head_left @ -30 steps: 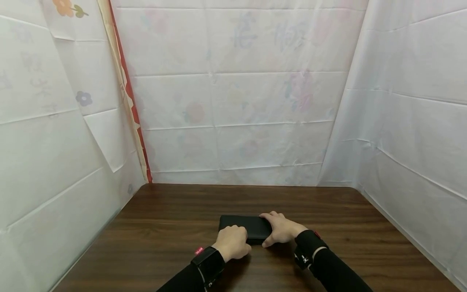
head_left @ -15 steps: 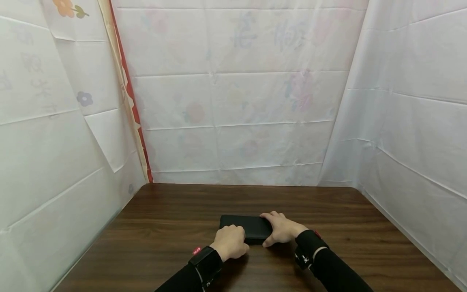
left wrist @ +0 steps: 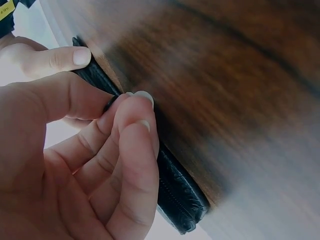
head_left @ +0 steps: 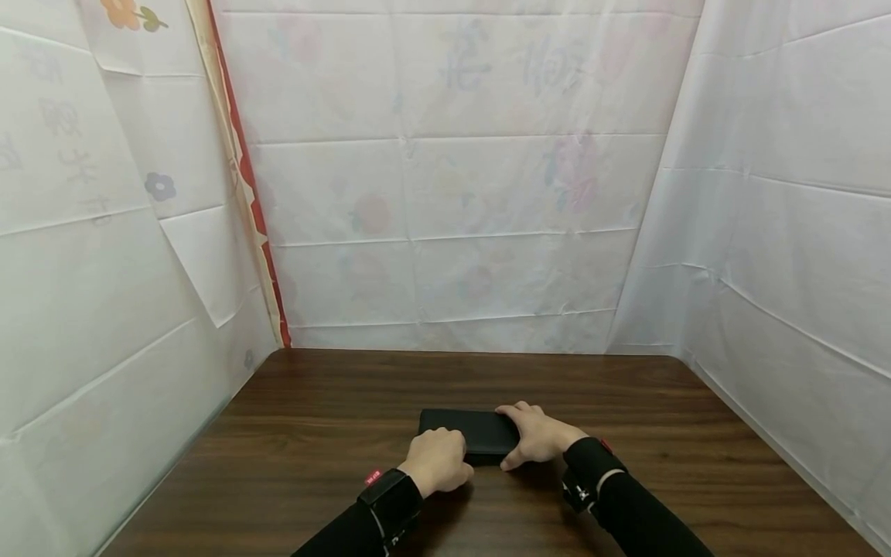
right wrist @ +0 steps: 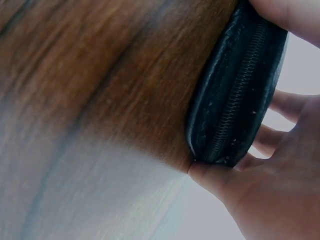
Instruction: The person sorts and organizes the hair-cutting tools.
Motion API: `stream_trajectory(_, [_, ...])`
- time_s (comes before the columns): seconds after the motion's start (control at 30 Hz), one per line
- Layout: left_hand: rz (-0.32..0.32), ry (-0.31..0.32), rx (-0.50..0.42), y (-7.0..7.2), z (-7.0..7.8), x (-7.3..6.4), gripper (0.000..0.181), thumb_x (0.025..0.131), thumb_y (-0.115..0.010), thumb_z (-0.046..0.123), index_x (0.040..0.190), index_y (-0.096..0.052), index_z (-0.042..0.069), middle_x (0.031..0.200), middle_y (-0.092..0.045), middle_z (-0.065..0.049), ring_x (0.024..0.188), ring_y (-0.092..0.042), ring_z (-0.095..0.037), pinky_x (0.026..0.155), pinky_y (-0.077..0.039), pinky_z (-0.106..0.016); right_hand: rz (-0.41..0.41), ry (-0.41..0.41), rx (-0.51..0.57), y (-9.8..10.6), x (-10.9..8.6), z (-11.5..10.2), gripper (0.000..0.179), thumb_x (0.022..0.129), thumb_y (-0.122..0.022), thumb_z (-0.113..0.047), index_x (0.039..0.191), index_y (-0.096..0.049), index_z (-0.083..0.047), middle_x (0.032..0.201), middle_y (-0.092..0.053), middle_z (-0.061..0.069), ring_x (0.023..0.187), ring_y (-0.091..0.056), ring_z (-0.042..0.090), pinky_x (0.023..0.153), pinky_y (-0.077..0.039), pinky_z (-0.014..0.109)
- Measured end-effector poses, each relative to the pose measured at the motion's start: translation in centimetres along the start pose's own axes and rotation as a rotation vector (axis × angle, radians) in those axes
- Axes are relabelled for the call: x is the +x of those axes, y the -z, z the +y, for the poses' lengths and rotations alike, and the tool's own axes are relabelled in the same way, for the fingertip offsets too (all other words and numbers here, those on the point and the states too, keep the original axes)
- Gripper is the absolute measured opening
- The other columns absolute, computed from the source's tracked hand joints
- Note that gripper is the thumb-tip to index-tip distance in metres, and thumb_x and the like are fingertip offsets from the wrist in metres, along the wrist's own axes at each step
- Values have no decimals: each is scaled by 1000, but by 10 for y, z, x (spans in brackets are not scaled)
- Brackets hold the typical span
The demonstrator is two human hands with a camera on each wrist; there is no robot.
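Note:
A black zip-up wallet (head_left: 480, 432) lies on the table, its closed zipper teeth visible along one edge in the right wrist view. My left hand (head_left: 438, 460) is at the wallet's near edge. In the left wrist view its thumb and curled fingers pinch a small black zipper pull (left wrist: 109, 103), mostly hidden by the fingertips. Across the wallet's right end spreads my right hand (head_left: 536, 437), gripping it with the thumb at the near edge and the other fingers at the far side. The wallet's near left corner is hidden behind the left hand.
The dark wood-grain table (head_left: 313, 418) extends around the wallet. White sheets hang along the back (head_left: 445, 232), the left (head_left: 104, 309) and the right (head_left: 780, 255) of it. Both wrists wear black bands.
My left hand has slid slightly left along the wallet's near edge, still pinching. The right hand and the wallet have stayed in place.

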State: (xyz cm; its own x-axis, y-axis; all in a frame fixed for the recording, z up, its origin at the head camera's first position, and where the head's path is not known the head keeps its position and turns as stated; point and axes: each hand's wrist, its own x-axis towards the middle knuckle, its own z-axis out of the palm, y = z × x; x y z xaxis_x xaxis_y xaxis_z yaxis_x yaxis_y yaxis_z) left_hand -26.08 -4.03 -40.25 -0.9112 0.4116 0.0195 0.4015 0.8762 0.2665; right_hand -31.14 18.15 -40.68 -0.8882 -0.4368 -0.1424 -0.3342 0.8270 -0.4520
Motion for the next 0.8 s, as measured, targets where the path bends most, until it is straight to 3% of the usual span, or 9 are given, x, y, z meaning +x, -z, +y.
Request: stream_trajectory(0.8, [9,-2,-6,-1,-3,-2,26,88,-74,27,66,-62,17,65,-54,4,58,-51,-13,55,-47,-33,-3,9,2,3,-2,-4,94,74,-90,-32,153,-43,-11,144,-47,10,126,-44,32,100,-42,54])
